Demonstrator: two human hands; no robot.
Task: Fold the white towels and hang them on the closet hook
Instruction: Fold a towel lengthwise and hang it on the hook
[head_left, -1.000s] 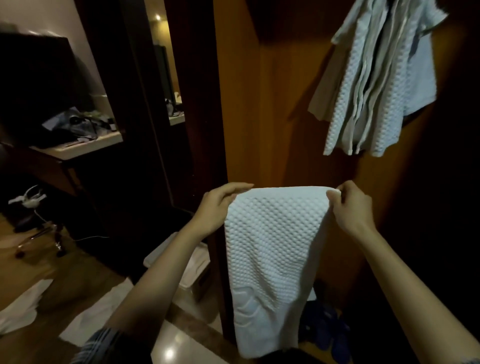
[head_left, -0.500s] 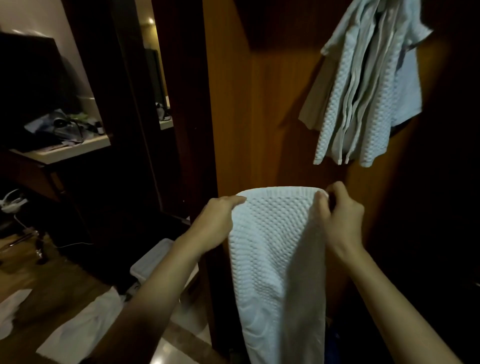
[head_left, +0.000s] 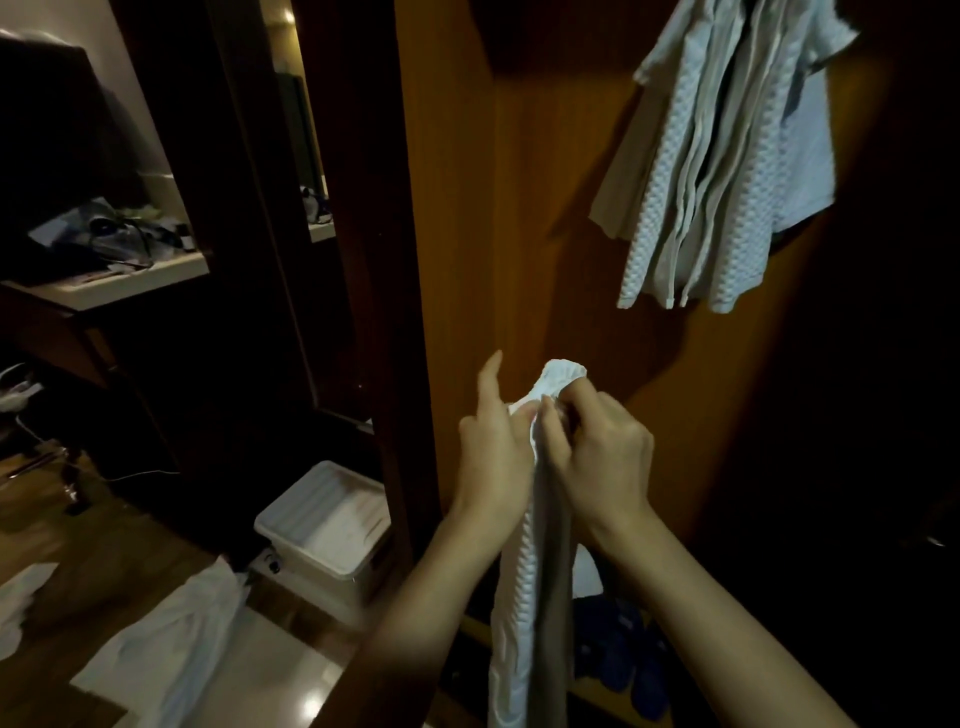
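Left hand (head_left: 493, 447), right hand (head_left: 597, 447) together, pinching folded towel (head_left: 524, 571) top

The two hands (head_left: 553, 447) meet in front of the closet wall (head_left: 545, 234) and pinch the top of a towel (head_left: 524, 597) that hangs down between them. Up and to the right, more towels (head_left: 727, 171) hang on the wall. A bin (head_left: 327, 525) sits on the floor (head_left: 67, 551) to the left, slippers (head_left: 623, 654) lie low in the closet, and a counter (head_left: 119, 286) stands far left

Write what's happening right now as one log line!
step: folding | left hand: grips towel top | right hand: grips towel top | hanging towels: already up in closet
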